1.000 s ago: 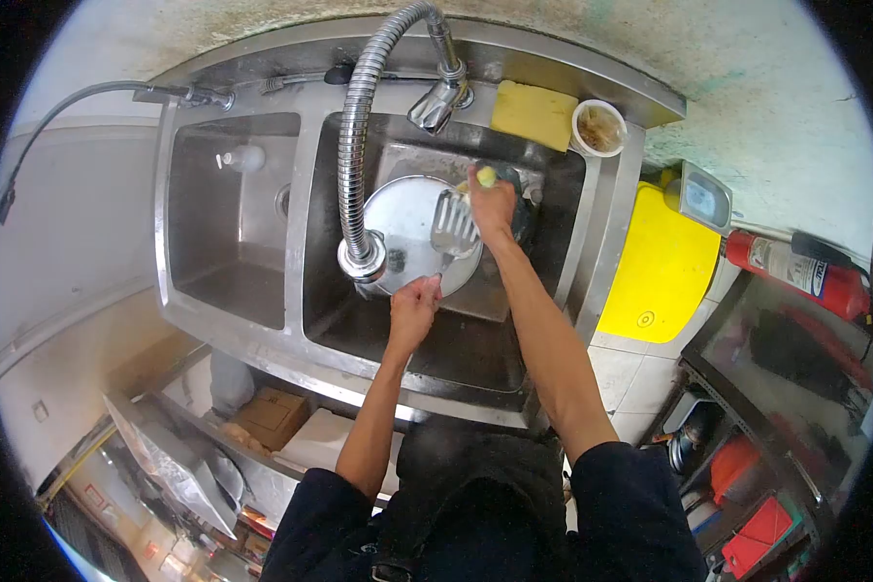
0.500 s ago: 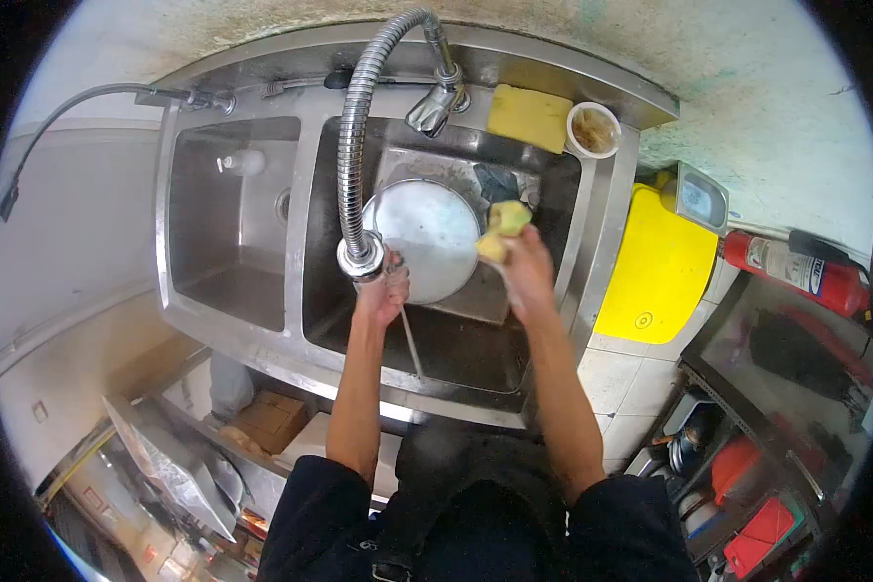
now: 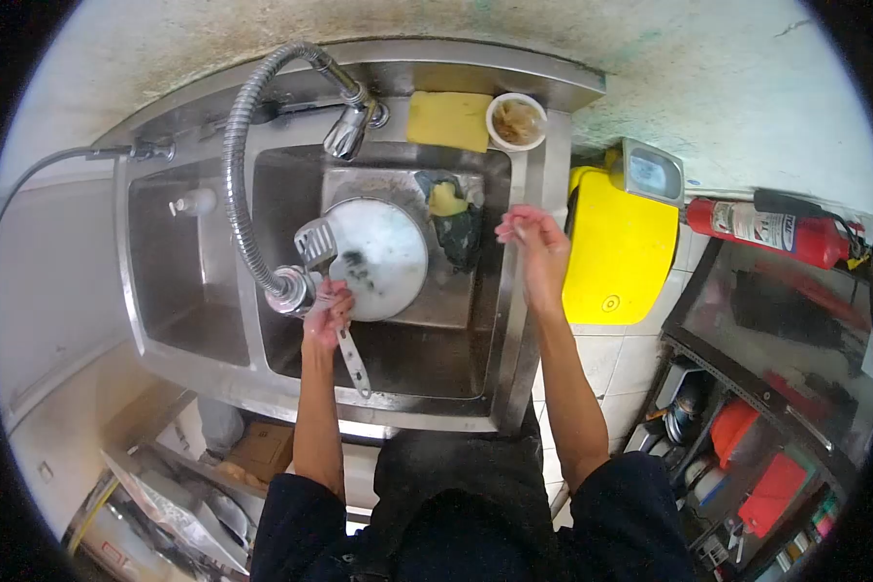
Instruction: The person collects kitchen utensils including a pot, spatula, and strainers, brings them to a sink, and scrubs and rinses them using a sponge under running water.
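Observation:
My left hand [image 3: 329, 312] is wrapped around the handle of a slotted spatula [image 3: 316, 243], whose metal head points away from me over the large sink basin. Beneath the spatula sits a round pan or tray [image 3: 390, 254] holding whitish, sudsy water with dark patches. Beside it, a yellow-green sponge [image 3: 445, 200] rests on a dark, crumpled cloth-like thing [image 3: 459, 238]. Over the basin's right rim, my right hand [image 3: 541, 254] is open, its fingers loosely bent and holding nothing. The spray head [image 3: 291, 290] of the coiled tap hangs right by my left hand.
A yellow cloth [image 3: 448, 121] and a white tub [image 3: 516, 122] with brownish contents sit on the back ledge. The smaller basin [image 3: 179, 310] has a white bottle [image 3: 194, 203] in it. To the right are a yellow bin lid [image 3: 621, 252] and a fire extinguisher [image 3: 766, 233].
My right hand has let go of the sponge, which now lies in the sink, and has moved right. The spatula's head has come into view in my left hand. The camera view has shifted.

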`<state>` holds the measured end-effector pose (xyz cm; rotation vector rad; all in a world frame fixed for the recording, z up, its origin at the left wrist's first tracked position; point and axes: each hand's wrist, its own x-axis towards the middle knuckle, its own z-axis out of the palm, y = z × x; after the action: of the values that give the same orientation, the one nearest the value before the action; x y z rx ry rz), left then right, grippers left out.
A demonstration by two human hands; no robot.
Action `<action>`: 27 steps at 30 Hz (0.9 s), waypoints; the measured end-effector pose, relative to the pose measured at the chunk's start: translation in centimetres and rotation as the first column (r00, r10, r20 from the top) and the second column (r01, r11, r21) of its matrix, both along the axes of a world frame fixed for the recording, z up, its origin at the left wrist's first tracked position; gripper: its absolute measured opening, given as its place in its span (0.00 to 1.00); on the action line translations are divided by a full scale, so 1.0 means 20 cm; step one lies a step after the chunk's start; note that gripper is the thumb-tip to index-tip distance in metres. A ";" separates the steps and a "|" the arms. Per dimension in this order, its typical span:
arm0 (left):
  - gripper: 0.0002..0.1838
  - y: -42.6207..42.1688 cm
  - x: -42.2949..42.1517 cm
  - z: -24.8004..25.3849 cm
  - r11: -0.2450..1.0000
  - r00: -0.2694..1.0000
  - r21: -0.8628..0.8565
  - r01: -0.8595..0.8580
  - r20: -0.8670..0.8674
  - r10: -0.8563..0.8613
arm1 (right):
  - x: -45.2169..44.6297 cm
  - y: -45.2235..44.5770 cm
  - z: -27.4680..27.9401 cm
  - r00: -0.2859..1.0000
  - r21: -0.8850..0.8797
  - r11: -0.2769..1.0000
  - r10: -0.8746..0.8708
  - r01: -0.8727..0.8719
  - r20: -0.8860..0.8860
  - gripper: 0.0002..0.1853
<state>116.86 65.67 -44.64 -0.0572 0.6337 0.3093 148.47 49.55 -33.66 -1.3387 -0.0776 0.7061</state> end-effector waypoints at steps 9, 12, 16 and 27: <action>0.22 -0.05 0.18 0.12 0.949 0.931 0.306 -0.083 -0.316 0.183 | -0.88 0.32 -0.27 0.589 -0.354 0.510 0.791 -0.784 -0.164 0.15; 0.26 0.02 0.13 0.07 0.862 0.910 0.495 -0.108 -0.299 0.286 | -1.00 0.38 -0.46 0.631 -0.380 0.535 0.752 -0.754 -0.192 0.18; 0.21 0.05 0.11 0.13 0.879 0.945 0.455 -0.141 -0.203 0.256 | -0.81 0.48 -0.56 0.779 -0.466 0.755 0.596 -0.461 0.195 0.15; 0.21 -0.13 0.15 0.30 0.899 0.913 0.423 -0.116 -0.312 0.264 | 0.01 0.58 -1.10 0.395 -0.987 0.136 0.914 -0.080 0.094 0.14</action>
<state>119.96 63.07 -38.70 0.3384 0.9253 0.6484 148.69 61.14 -55.75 -2.7805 -1.1617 0.8364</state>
